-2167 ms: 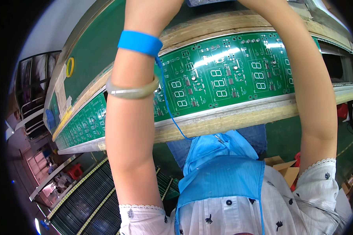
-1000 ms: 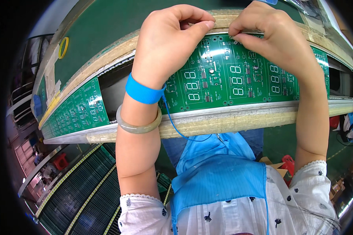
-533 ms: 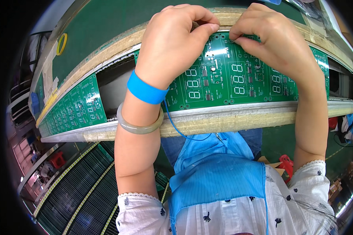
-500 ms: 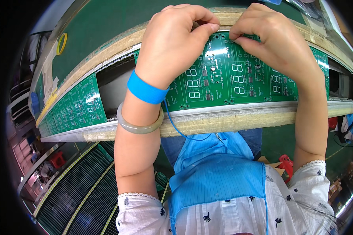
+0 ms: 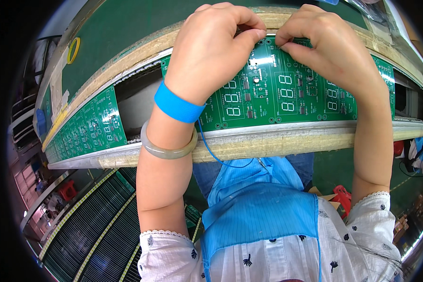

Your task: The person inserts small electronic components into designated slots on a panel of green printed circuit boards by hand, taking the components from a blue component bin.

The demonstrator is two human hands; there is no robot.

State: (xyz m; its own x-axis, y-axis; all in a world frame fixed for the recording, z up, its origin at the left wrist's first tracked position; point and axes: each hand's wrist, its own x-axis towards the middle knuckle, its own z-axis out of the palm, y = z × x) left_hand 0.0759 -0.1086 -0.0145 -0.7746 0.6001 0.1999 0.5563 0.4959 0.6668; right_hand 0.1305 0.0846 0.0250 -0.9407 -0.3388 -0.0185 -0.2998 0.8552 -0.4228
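Observation:
A green circuit board [image 5: 286, 98] with white digit outlines lies across the conveyor rails in front of me. My left hand [image 5: 211, 44] hovers over its far left part, fingers curled, thumb and forefinger pinched at the board's far edge. My right hand [image 5: 329, 44] is beside it, fingertips pressed on the same far edge. What the fingertips pinch is too small to tell. A blue wrist strap [image 5: 177, 103] with a thin blue cord and a pale bangle [image 5: 167, 148] sit on my left forearm.
Another green board [image 5: 87, 124] lies on the rails to the left, past an open gap [image 5: 136, 101]. A wooden front rail [image 5: 286, 143] runs below the boards. A yellow tape ring [image 5: 73, 50] rests on the green bench behind. Racks stand lower left.
Both hands came down from beyond the bench onto the board's far edge. The boards have slid to the right along the rails, and the gap is now wider in view.

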